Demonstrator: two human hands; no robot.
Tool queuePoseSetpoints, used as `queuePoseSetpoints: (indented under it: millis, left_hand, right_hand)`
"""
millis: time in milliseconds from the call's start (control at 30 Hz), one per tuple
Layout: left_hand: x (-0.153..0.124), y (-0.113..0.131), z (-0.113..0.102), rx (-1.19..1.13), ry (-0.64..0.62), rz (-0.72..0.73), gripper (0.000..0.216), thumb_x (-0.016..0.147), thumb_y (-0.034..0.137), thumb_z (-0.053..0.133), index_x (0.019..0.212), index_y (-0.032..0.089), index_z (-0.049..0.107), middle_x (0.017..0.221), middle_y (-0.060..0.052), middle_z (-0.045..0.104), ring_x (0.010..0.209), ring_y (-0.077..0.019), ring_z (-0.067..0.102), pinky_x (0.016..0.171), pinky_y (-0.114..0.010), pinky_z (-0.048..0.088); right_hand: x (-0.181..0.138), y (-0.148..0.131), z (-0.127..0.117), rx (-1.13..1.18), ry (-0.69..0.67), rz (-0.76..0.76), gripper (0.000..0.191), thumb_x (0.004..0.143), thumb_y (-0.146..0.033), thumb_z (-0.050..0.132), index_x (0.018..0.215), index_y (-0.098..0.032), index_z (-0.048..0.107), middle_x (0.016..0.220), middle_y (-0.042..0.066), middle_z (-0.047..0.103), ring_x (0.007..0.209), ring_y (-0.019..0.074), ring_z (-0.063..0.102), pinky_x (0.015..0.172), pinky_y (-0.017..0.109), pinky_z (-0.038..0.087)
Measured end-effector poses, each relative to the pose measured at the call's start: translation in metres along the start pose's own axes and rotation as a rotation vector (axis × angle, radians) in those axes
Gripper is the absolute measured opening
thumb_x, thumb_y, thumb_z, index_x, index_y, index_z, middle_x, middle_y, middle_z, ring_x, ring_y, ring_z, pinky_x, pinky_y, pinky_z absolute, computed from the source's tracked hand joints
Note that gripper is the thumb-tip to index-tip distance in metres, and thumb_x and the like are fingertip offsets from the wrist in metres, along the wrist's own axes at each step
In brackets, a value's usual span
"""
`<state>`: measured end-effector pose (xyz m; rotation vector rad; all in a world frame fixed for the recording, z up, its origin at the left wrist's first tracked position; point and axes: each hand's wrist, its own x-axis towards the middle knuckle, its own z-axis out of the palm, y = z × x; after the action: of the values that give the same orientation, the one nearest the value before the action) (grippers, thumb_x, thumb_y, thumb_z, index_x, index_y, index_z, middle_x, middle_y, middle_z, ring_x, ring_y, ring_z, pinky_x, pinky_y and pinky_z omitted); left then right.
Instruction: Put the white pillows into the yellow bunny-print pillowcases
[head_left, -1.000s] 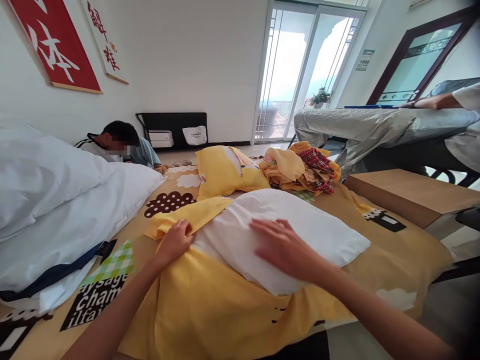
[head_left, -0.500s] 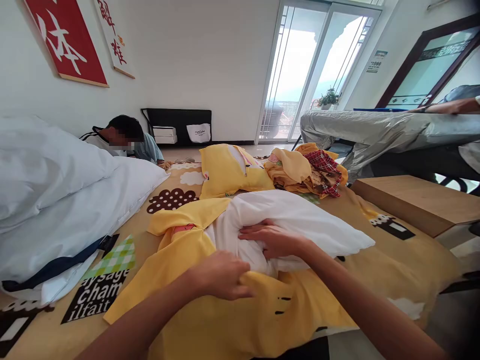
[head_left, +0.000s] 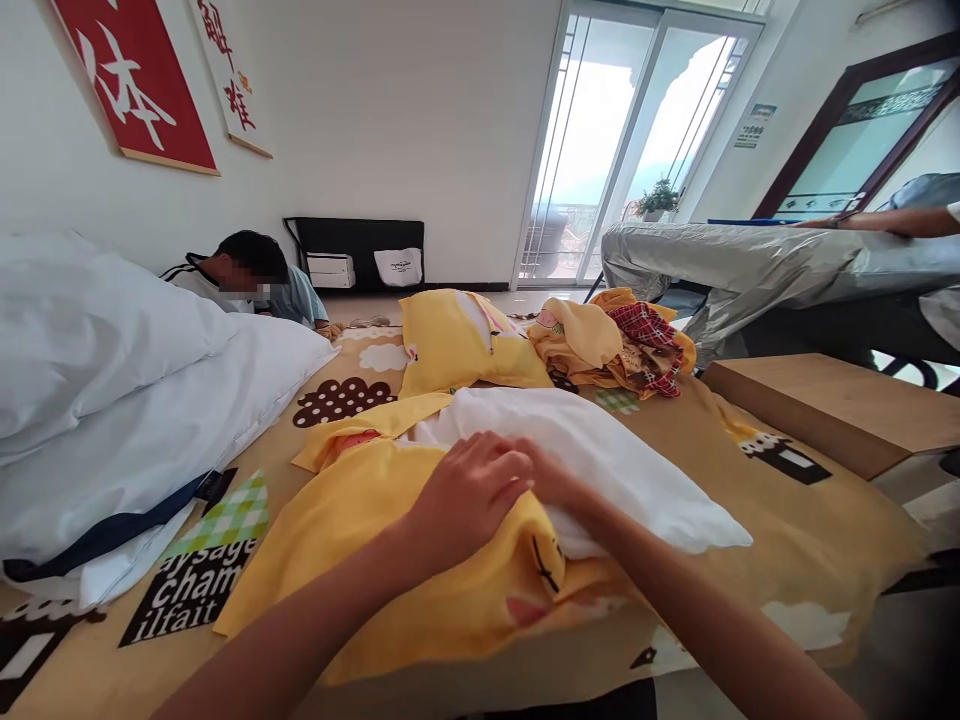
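My left hand [head_left: 472,490] is closed, its curled fingers gripping the edge of a yellow pillowcase [head_left: 360,560] that is drawn up over part of a white pillow [head_left: 645,470]. Right beside it is my right hand [head_left: 551,475], resting at the near side of the pillow by the case's opening. The left hand hides its fingers, so their grip does not show. The pillow's right end lies bare outside the case.
Beyond lies a filled yellow pillow [head_left: 465,335], next to a crumpled heap of cloth [head_left: 615,340]. A white quilt [head_left: 150,400] covers the left side of the patterned sheet [head_left: 352,400]. A brown box [head_left: 832,410] stands at right. A person [head_left: 251,270] bends down at far left; another person's arm [head_left: 900,220] reaches in at right.
My left hand has moved up and right, pulling the pillowcase edge over the near side of the pillow. My right hand has shifted slightly and is now partly covered by the left.
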<state>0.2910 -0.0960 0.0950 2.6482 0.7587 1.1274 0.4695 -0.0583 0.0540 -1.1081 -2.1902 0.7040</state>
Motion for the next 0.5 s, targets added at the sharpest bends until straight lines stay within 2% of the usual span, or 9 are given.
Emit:
queuePoseSetpoints:
  millis: [67, 100, 200, 233, 300, 333, 400, 500]
  left_hand:
    - [-0.036, -0.014, -0.016, 0.115, -0.047, -0.034, 0.019, 0.093, 0.028, 0.046, 0.105, 0.020, 0.058, 0.106, -0.007, 0.062, 0.098, -0.0198, 0.058, 0.086, -0.033, 0.047]
    - [-0.058, -0.024, -0.025, 0.176, -0.046, -0.097, 0.021, 0.093, 0.030, 0.046, 0.107, 0.021, 0.058, 0.108, -0.008, 0.061, 0.100, -0.0208, 0.058, 0.087, -0.034, 0.047]
    - [-0.133, -0.063, -0.055, 0.369, 0.057, -0.515, 0.031, 0.089, 0.046, 0.046, 0.096, 0.019, 0.060, 0.101, -0.010, 0.063, 0.098, -0.0262, 0.060, 0.084, -0.039, 0.049]
    - [-0.156, -0.076, -0.064, 0.380, 0.023, -0.691, 0.037, 0.085, 0.053, 0.049, 0.094, 0.019, 0.060, 0.099, -0.010, 0.065, 0.096, -0.0274, 0.061, 0.082, -0.039, 0.050]
    - [-0.194, -0.095, -0.081, 0.312, -0.093, -0.949, 0.043, 0.080, 0.061, 0.051, 0.090, 0.021, 0.063, 0.095, -0.008, 0.068, 0.091, -0.0280, 0.064, 0.079, -0.038, 0.051]
    - [-0.206, -0.101, -0.086, 0.244, -0.141, -1.032, 0.044, 0.079, 0.062, 0.051, 0.090, 0.021, 0.065, 0.095, -0.007, 0.069, 0.091, -0.0281, 0.064, 0.080, -0.037, 0.052]
    - [-0.216, -0.104, -0.090, 0.076, -0.131, -1.118, 0.049, 0.077, 0.065, 0.050, 0.090, 0.021, 0.067, 0.098, -0.008, 0.071, 0.093, -0.0290, 0.065, 0.081, -0.036, 0.052]
    - [-0.198, -0.094, -0.079, -0.229, -0.089, -1.126, 0.056, 0.075, 0.067, 0.051, 0.099, 0.019, 0.067, 0.107, -0.009, 0.070, 0.099, -0.0307, 0.064, 0.083, -0.036, 0.053]
  right_hand:
    - [-0.013, -0.001, 0.013, 0.007, -0.123, -0.091, 0.011, 0.075, -0.019, 0.062, 0.082, -0.019, 0.072, 0.078, -0.003, 0.071, 0.076, 0.0157, 0.063, 0.079, 0.027, 0.049]
    - [-0.022, -0.003, 0.015, -0.010, -0.176, -0.137, 0.019, 0.075, -0.017, 0.063, 0.092, -0.022, 0.072, 0.088, -0.002, 0.073, 0.084, 0.0169, 0.065, 0.087, 0.030, 0.048]
    - [-0.057, -0.012, 0.007, -0.082, -0.182, -0.183, 0.043, 0.080, -0.019, 0.063, 0.123, -0.027, 0.061, 0.120, 0.005, 0.065, 0.115, 0.0215, 0.057, 0.104, 0.040, 0.038]
    - [-0.070, -0.016, 0.001, -0.099, -0.138, -0.176, 0.043, 0.083, -0.021, 0.060, 0.126, -0.028, 0.058, 0.123, 0.006, 0.063, 0.119, 0.0223, 0.054, 0.105, 0.042, 0.038]
    - [-0.093, -0.021, -0.007, -0.098, -0.036, -0.178, 0.031, 0.089, -0.022, 0.053, 0.118, -0.027, 0.062, 0.116, 0.007, 0.066, 0.114, 0.0219, 0.057, 0.097, 0.039, 0.045]
    - [-0.103, -0.022, -0.007, -0.096, -0.004, -0.179, 0.024, 0.091, -0.022, 0.051, 0.110, -0.027, 0.064, 0.108, 0.007, 0.067, 0.106, 0.0209, 0.060, 0.089, 0.035, 0.049]
    - [-0.117, -0.023, 0.003, -0.145, 0.013, -0.145, 0.016, 0.090, -0.025, 0.053, 0.102, -0.026, 0.064, 0.097, 0.007, 0.067, 0.092, 0.0197, 0.062, 0.076, 0.030, 0.053]
    - [-0.123, -0.021, 0.030, -0.346, -0.011, -0.051, 0.026, 0.085, -0.035, 0.062, 0.108, -0.022, 0.062, 0.098, 0.009, 0.066, 0.088, 0.0235, 0.061, 0.074, 0.034, 0.053]
